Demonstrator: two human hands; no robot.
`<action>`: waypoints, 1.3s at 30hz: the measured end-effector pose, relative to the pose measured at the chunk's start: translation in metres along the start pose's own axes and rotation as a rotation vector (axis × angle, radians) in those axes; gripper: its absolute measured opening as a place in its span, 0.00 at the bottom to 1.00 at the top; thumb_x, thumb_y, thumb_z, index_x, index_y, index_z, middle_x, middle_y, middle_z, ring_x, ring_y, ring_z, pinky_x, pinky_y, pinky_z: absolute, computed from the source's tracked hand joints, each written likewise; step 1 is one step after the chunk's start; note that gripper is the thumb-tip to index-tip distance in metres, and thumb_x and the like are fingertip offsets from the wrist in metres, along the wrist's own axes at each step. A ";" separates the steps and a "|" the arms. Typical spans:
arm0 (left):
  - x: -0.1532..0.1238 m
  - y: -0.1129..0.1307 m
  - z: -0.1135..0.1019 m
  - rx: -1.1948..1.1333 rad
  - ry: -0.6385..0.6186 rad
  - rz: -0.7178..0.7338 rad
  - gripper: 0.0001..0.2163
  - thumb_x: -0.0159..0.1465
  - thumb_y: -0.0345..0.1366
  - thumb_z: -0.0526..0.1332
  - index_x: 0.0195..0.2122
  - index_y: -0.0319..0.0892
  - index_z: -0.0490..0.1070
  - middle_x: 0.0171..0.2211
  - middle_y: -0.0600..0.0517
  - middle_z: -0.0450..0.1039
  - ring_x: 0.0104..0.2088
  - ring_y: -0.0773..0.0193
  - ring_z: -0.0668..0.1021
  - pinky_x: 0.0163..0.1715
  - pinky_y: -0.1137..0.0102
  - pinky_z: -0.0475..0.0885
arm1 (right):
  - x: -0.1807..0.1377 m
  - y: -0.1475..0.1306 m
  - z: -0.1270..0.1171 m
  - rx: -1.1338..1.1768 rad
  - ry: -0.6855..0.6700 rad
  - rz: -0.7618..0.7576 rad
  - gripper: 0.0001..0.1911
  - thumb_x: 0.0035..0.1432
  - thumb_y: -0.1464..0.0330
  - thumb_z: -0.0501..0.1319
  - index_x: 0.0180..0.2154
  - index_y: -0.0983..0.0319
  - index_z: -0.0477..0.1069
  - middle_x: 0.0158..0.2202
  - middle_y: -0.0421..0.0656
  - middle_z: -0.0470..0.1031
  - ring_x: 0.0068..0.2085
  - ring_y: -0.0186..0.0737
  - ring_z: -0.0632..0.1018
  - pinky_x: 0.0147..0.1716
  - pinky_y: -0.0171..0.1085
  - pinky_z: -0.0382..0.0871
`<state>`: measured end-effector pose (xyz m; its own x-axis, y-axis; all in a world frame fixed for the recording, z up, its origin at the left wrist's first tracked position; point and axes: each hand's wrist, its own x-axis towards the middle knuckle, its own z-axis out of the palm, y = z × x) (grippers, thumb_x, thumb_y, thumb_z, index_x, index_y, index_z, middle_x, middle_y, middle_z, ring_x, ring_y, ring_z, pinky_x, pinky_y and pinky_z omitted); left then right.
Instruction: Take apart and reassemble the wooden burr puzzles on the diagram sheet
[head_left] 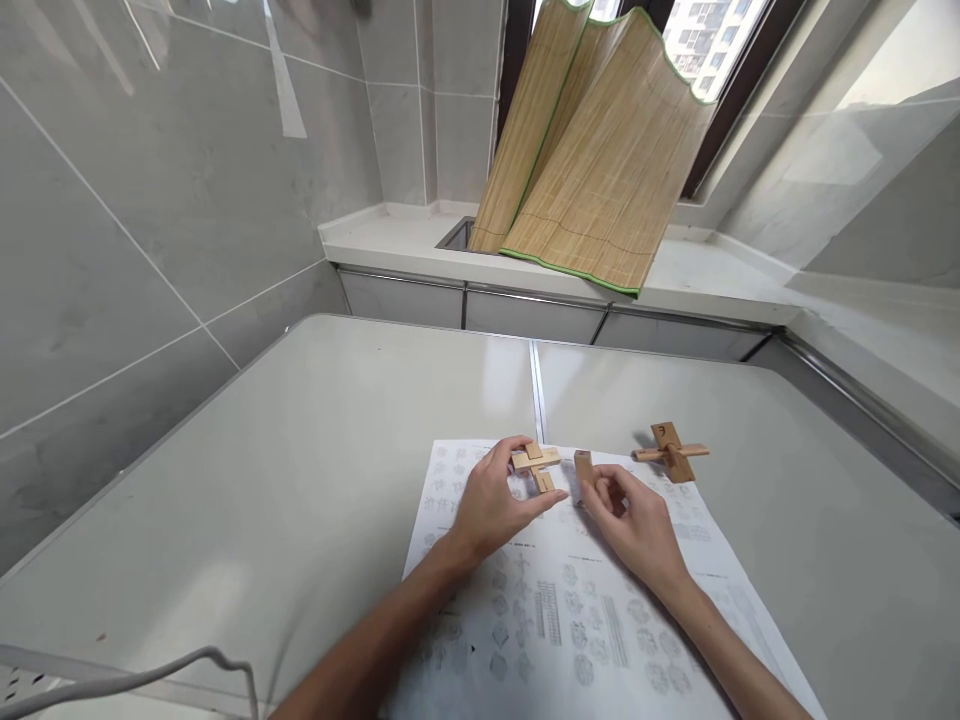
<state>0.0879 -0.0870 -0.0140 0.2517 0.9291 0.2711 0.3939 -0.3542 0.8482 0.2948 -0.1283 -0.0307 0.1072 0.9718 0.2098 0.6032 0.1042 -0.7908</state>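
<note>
My left hand (495, 500) holds a small cross of interlocked light wooden puzzle pieces (537, 461) between the thumb and fingers. To its right, my right hand (630, 510) pinches a single wooden block (583, 467), which stands nearly upright in the fingertips. A narrow gap separates the block from the cross. Both hands are over a white printed sheet (555, 570) covered with small diagrams and text. Beyond my right hand, another assembled wooden cross (672, 452), darker in tone, rests by the sheet's upper right edge with a mark on one piece.
The sheet lies on a glossy pale table (315, 450) with a seam running toward the back. A grey cable (172, 664) curves over the lower left corner. Behind the table, a bamboo mat (592, 150) leans on a white counter (390, 237) beneath the window.
</note>
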 end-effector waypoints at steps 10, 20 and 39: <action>-0.001 -0.001 0.000 -0.040 -0.054 0.040 0.29 0.54 0.47 0.76 0.54 0.48 0.68 0.50 0.50 0.77 0.47 0.54 0.80 0.48 0.61 0.78 | 0.003 0.002 -0.001 0.476 -0.211 0.133 0.20 0.63 0.50 0.65 0.47 0.57 0.72 0.25 0.38 0.73 0.25 0.39 0.72 0.30 0.39 0.68; -0.003 0.003 -0.001 -0.092 -0.098 0.108 0.28 0.56 0.43 0.75 0.55 0.48 0.67 0.51 0.49 0.77 0.49 0.54 0.80 0.49 0.61 0.77 | 0.002 -0.013 -0.008 0.575 -0.405 0.248 0.22 0.61 0.49 0.67 0.47 0.56 0.77 0.44 0.46 0.82 0.49 0.52 0.80 0.53 0.47 0.73; -0.003 -0.001 -0.002 0.096 -0.139 0.445 0.24 0.61 0.41 0.72 0.55 0.50 0.64 0.53 0.48 0.76 0.54 0.52 0.78 0.54 0.59 0.74 | 0.002 -0.011 -0.007 0.630 -0.336 0.281 0.29 0.52 0.44 0.70 0.47 0.52 0.68 0.44 0.44 0.80 0.43 0.49 0.83 0.44 0.44 0.76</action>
<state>0.0850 -0.0894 -0.0150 0.5280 0.6639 0.5296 0.2989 -0.7290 0.6158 0.2942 -0.1288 -0.0175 -0.1170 0.9810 -0.1545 0.0140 -0.1540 -0.9880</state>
